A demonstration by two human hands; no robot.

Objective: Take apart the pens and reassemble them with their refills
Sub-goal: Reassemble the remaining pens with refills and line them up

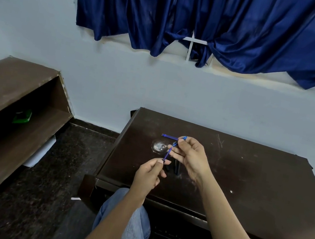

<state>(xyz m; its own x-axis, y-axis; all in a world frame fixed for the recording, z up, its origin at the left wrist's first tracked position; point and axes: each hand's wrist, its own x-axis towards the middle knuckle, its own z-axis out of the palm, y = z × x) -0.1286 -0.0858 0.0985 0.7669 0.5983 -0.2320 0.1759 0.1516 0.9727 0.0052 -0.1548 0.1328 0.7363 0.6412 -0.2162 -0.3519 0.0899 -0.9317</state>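
Note:
Above the dark table [247, 176], my left hand [148, 175] pinches the lower end of a thin blue refill [168, 153] that slants up to the right. My right hand [190, 156] pinches the refill's upper end, which carries a small blue tip piece. Two more blue refills [169, 136] lie side by side on the table just behind my right hand's fingertips. Dark pen barrels [176, 166] lie on the table under my right hand, partly hidden by it.
A round pale scuff [159, 146] marks the table left of my hands. A brown shelf unit [8, 107] with a green object [22, 116] stands to the left. Blue curtains [210, 19] hang on the wall behind. My knees sit under the table's front edge.

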